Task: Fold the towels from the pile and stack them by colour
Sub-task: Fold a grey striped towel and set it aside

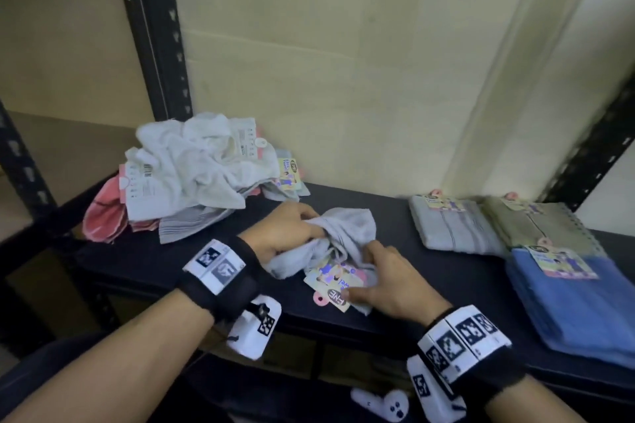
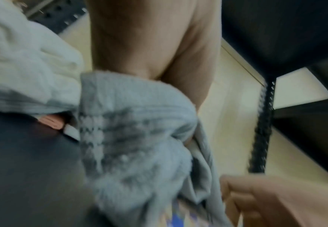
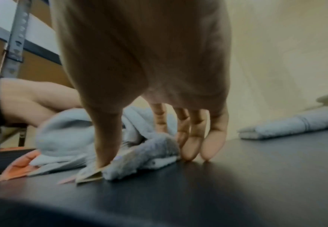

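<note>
1. In the middle of the head view, I see my left hand [image 1: 288, 228] clutching a crumpled grey towel [image 1: 347, 233] on the dark shelf [image 1: 446, 285].
2. My right hand [image 1: 388, 280] lies with straight fingers on the towel's near edge, its thumb pressing the colourful paper tag [image 1: 335, 283].
3. At upper left of the frame sits the pile [image 1: 192, 175] of white, grey and pink towels.
4. At right lie three folded towels: a folded grey towel [image 1: 453, 230], a green towel [image 1: 536, 227] just beside it, and a blue towel [image 1: 577, 302] nearest the frame's lower right.
</note>
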